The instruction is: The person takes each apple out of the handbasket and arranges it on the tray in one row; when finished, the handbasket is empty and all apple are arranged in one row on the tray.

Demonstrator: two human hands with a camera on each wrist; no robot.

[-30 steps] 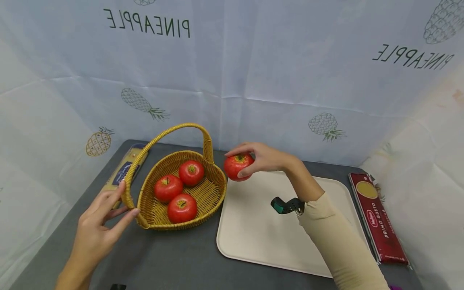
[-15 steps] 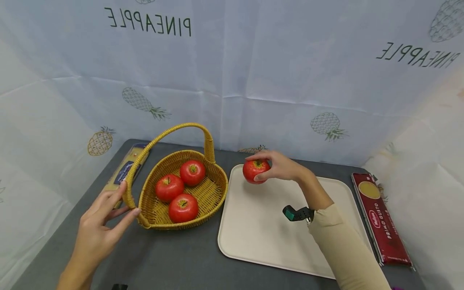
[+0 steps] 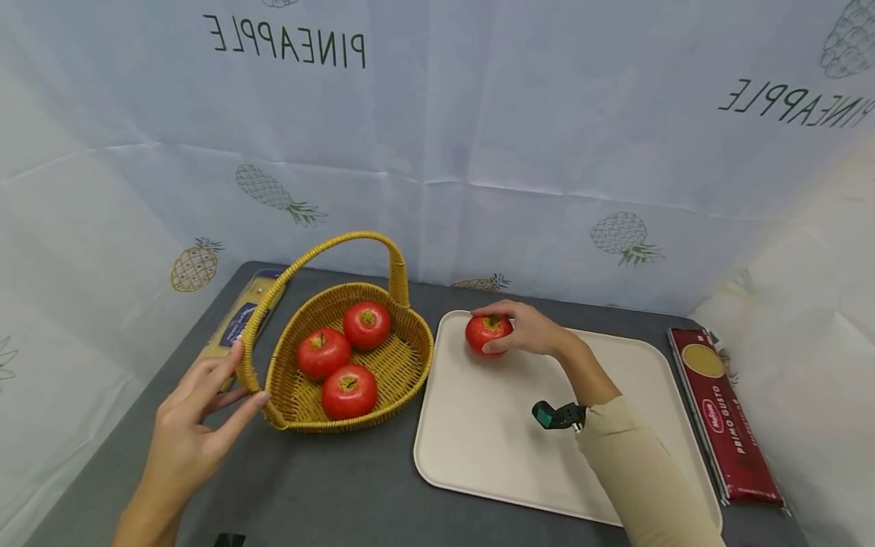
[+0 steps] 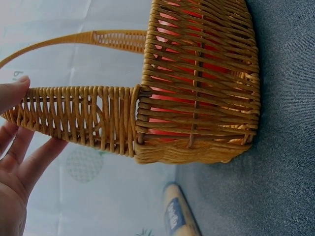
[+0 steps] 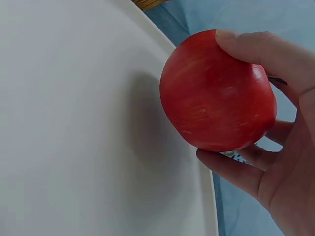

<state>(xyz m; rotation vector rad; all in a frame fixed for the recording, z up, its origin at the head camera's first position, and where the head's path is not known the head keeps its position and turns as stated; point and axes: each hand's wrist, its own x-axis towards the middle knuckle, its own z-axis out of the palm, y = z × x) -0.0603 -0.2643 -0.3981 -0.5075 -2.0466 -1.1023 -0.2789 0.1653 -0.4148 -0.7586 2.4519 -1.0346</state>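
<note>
My right hand (image 3: 529, 328) grips a red apple (image 3: 488, 334) close over the far left corner of the cream tray (image 3: 506, 448). In the right wrist view, thumb and fingers wrap the apple (image 5: 216, 93) from the side, and its shadow falls on the tray. My left hand (image 3: 194, 429) pinches the lower left part of the handle of a yellow wicker basket (image 3: 290, 414). The left wrist view shows the thumb on one side of the woven handle (image 4: 78, 115), the fingers on the other. Inside the basket lie three more red apples (image 3: 349, 392).
A yellow pasta packet (image 3: 239, 311) lies behind the basket's left side. To the tray's right is a red spaghetti packet (image 3: 724, 418). Behind the grey table (image 3: 328, 486) hangs a white cloth (image 3: 437, 114) printed with pineapples.
My right hand has carried the apple from beside the basket rightward over the tray, then lowered it. The left hand stays at the basket handle.
</note>
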